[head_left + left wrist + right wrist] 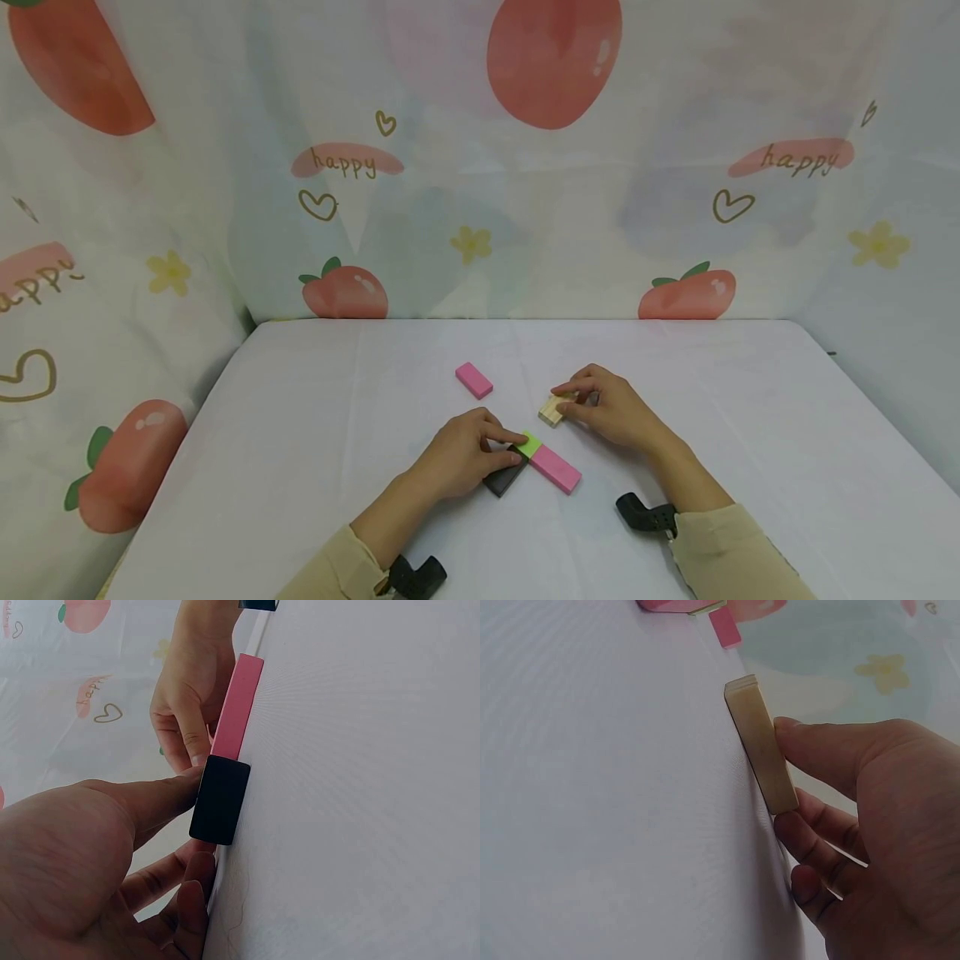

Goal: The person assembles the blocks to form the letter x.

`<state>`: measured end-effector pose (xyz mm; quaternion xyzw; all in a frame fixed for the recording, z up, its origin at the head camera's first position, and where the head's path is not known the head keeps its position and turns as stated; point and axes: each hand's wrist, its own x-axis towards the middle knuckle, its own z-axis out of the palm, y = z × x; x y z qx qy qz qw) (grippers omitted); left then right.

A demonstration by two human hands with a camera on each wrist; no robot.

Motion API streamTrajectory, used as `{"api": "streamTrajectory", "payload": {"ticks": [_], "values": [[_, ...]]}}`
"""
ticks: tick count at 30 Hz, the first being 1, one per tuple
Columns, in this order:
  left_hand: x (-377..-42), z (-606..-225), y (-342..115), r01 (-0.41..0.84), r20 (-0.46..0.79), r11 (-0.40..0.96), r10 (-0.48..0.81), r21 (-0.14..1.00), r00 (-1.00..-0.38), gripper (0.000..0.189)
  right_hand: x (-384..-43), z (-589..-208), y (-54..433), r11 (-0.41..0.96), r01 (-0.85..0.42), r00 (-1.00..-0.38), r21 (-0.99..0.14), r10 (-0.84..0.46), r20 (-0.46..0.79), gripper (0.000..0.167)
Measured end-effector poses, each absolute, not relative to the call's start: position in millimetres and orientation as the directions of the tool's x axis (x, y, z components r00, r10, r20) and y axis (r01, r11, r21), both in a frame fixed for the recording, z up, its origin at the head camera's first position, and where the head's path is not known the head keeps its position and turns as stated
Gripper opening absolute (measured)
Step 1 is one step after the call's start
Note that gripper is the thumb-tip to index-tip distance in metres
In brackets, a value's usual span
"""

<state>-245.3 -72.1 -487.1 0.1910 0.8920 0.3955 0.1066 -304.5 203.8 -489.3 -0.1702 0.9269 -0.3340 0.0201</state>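
My left hand point(459, 454) bends over a black block point(504, 477), its thumb on the block's top near one end. The index fingertip reaches a lime-green block point(529, 444). Against the green block lies a long pink block point(556, 469). In the left wrist view the black block point(220, 801) stands between thumb and fingers, with the pink block point(238, 705) behind it. My right hand point(613, 411) pinches a pale wooden block point(552, 409) by thumb and fingers. The right wrist view shows this wooden block point(762, 746) with the thumb on its upper face, close over the white cloth.
A second pink block point(474, 380) lies alone farther back, left of the wooden one. White cloth point(300, 433) covers the table. Behind its far edge hangs a fruit-patterned curtain point(555, 192), which also runs along the left side. Each wrist carries a black camera mount point(643, 512).
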Motion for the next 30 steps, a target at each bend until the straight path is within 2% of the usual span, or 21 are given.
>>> {"api": "streamTrajectory", "payload": {"ticks": [30], "values": [[-246.7, -488.8, -70.9, 0.243, -0.056, 0.627, 0.417, 0.740, -0.907, 0.025, -302.8, -489.0, 202.9, 0.710, -0.299, -0.940, -0.637, -0.335, 0.068, 0.024]]}}
